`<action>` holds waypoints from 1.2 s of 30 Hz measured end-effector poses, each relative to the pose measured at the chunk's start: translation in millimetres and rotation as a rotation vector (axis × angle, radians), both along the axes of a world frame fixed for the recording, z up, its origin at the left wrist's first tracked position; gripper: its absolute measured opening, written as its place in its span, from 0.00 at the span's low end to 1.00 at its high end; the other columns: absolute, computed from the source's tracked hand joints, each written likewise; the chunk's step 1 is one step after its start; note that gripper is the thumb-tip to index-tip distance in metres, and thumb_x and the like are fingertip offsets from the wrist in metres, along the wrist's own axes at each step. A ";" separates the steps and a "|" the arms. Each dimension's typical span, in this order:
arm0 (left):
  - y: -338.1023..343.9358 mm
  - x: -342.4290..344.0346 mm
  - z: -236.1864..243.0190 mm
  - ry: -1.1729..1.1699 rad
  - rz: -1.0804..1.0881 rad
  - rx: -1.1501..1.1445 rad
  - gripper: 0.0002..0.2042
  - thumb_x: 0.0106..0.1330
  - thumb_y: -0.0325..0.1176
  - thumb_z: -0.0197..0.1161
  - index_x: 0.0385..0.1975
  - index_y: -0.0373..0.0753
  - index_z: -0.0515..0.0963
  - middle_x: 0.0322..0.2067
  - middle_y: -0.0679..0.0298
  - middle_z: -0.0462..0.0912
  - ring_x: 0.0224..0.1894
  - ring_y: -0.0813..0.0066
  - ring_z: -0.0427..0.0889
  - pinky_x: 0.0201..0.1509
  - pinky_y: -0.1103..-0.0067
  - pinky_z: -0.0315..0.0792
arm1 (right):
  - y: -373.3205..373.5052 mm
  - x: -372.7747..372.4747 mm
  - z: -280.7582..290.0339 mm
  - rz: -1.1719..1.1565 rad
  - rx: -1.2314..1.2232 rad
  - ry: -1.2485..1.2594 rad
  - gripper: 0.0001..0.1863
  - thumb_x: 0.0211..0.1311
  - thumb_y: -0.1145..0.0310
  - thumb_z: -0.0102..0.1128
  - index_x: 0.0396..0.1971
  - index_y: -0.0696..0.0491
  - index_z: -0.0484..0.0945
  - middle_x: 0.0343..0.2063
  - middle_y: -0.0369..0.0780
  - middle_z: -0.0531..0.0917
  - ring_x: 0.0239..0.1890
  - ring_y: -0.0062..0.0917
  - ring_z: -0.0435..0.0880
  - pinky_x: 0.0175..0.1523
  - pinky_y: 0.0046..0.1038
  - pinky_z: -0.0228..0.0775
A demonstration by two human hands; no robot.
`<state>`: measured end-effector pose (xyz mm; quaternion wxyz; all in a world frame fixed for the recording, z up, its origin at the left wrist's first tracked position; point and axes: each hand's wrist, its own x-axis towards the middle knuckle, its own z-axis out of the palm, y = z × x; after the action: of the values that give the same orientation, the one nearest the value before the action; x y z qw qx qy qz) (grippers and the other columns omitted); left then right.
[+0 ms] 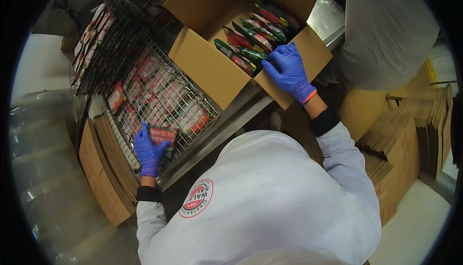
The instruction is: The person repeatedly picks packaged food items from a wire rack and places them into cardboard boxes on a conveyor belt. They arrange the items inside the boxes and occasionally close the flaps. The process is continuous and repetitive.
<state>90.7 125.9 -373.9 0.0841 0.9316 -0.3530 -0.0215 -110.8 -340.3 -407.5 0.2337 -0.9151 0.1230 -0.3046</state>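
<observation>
My left hand (148,153), in a blue glove, grips a flat pack of pinkish-red food (162,134) between thumb and fingers, just above a wire rack (166,89). Similar red and white packs (149,76) lie under the rack's wires. To the right, an open cardboard carton (205,67) holds several green and red packets (248,38) standing on edge in rows. My right hand (289,72), also blue-gloved, reaches over the carton's near flap. Its bent fingers and thumb close on the end of a green packet (253,54) at the front of the row.
More wire racks with packs (94,33) are stacked at the far left. Flattened cardboard (108,163) stands beside the rack, and more cardboard stacks (393,139) are at the right. A metal table edge (231,125) runs below the carton. Another person in pale clothing (390,33) stands at the upper right.
</observation>
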 end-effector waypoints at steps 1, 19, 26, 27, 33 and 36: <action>-4.9 -3.5 3.7 -0.283 -0.082 0.098 0.37 0.53 0.42 0.75 0.61 0.33 0.66 0.48 0.52 0.79 0.49 0.59 0.81 0.51 0.71 0.77 | -0.2 -3.4 0.7 0.000 0.020 -0.016 0.13 0.59 0.60 0.62 0.27 0.55 0.78 0.27 0.43 0.75 0.36 0.39 0.74 0.50 0.40 0.63; -183.7 28.6 100.5 -0.422 -0.234 -0.278 0.08 0.57 0.26 0.65 0.36 0.41 0.81 0.32 0.55 0.82 0.32 0.57 0.83 0.35 0.73 0.76 | -79.0 36.7 -10.1 -0.067 -0.067 0.068 0.10 0.57 0.61 0.62 0.25 0.51 0.77 0.26 0.42 0.79 0.34 0.39 0.81 0.39 0.40 0.74; -206.2 41.8 76.2 -0.020 0.020 -0.183 0.17 0.59 0.35 0.66 0.49 0.38 0.78 0.45 0.52 0.82 0.48 0.56 0.82 0.54 0.70 0.74 | -70.3 38.9 -15.6 -0.127 -0.014 -0.120 0.07 0.56 0.66 0.62 0.23 0.53 0.76 0.24 0.43 0.78 0.31 0.40 0.79 0.38 0.41 0.71; -191.8 38.7 60.5 0.025 0.181 0.022 0.20 0.59 0.38 0.67 0.50 0.36 0.78 0.47 0.50 0.82 0.50 0.56 0.81 0.55 0.71 0.74 | -69.9 38.4 -14.4 -0.141 -0.016 -0.110 0.07 0.55 0.67 0.62 0.22 0.53 0.76 0.24 0.44 0.78 0.31 0.40 0.79 0.38 0.40 0.71; -153.4 -13.2 -22.8 0.495 0.330 0.072 0.51 0.51 0.48 0.73 0.69 0.30 0.51 0.58 0.33 0.67 0.61 0.43 0.70 0.64 0.65 0.67 | -68.4 39.3 -16.2 -0.141 -0.029 -0.142 0.08 0.54 0.68 0.64 0.22 0.52 0.75 0.23 0.43 0.78 0.29 0.40 0.78 0.36 0.40 0.70; -148.8 -14.4 -29.1 0.303 0.177 0.332 0.53 0.48 0.47 0.74 0.69 0.30 0.48 0.59 0.30 0.62 0.64 0.34 0.63 0.66 0.59 0.63 | -68.3 37.9 -16.2 -0.123 -0.001 -0.126 0.09 0.53 0.68 0.65 0.21 0.52 0.75 0.23 0.42 0.77 0.28 0.39 0.77 0.35 0.40 0.69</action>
<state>76.2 -22.9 -403.0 -0.0168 0.9461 -0.2449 -0.2115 -72.9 -408.5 -423.7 0.2215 -0.8848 0.1642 -0.3756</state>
